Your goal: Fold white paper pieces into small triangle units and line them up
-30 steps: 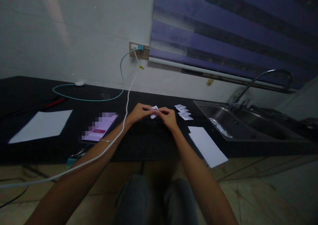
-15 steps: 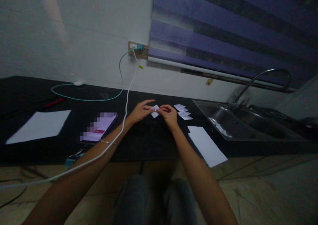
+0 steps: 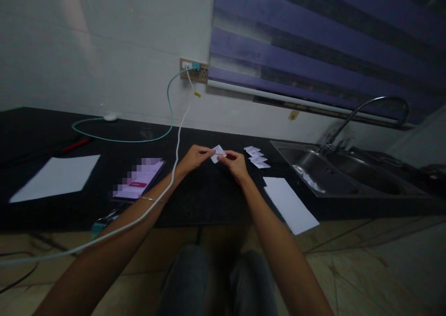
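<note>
Between my two hands is a small folded square of white paper (image 3: 218, 152), turned like a diamond above the dark countertop (image 3: 209, 200). My left hand (image 3: 197, 157) pinches its left side between thumb and fingers. On the opposite side, the thumb of my right hand (image 3: 237, 163) presses the paper's face, with the fingers behind it. Just right of my right hand lie several folded white paper pieces (image 3: 257, 157), overlapping in a row. Nearer the front edge rest white paper strips (image 3: 291, 204), one partly under another.
At left are a white sheet (image 3: 57, 177), a lit phone (image 3: 139, 181) and a red pen-like object (image 3: 75, 144). A white cable (image 3: 178, 144) crosses over my left forearm from the wall outlet (image 3: 194, 70). A steel double sink (image 3: 324, 174) with a faucet (image 3: 348, 118) occupies the right.
The folded paper has tilted and risen slightly between my hands. My left fingers, spread out before, have drawn together on its edge; my right thumb sits lower on its face.
</note>
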Demonstrator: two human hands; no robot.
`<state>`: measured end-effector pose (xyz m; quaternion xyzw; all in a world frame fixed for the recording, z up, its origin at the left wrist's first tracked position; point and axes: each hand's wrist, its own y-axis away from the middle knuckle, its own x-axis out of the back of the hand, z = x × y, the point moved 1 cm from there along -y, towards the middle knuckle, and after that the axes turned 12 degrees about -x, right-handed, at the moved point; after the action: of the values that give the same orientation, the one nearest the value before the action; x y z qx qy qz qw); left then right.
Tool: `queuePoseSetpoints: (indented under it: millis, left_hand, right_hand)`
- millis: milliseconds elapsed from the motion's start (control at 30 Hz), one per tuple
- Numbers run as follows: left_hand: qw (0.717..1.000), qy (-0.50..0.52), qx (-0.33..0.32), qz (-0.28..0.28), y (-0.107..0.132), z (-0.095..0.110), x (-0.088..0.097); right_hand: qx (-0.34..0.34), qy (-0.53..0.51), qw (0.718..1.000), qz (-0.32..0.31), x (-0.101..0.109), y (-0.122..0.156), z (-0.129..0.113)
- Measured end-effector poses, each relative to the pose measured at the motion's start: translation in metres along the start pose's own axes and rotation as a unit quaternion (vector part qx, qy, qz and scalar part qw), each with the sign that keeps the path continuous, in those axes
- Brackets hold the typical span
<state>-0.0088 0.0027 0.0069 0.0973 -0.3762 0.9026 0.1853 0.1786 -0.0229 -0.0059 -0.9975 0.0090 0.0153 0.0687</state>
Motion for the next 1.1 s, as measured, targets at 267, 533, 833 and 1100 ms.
queuePoseSetpoints:
  millis: [267,533,833,1100]
  left_hand:
    - [0.996,0.066,0.052,0.020,-0.001,0.001,-0.003]
    - [0.989,0.130,0.065,-0.017,-0.002,-0.003,-0.007]
    - [0.979,0.140,0.144,0.034,-0.002,-0.004,-0.005]
    - [0.974,0.154,0.166,0.000,-0.003,-0.007,-0.008]
  right_hand:
    - [0.052,0.111,0.992,0.011,0.002,0.001,0.003]
    - [0.110,0.181,0.977,0.024,0.002,0.004,0.000]
    - [0.084,0.146,0.986,0.002,-0.004,0.004,0.004]
    - [0.026,0.018,0.998,0.045,0.005,-0.007,0.010]
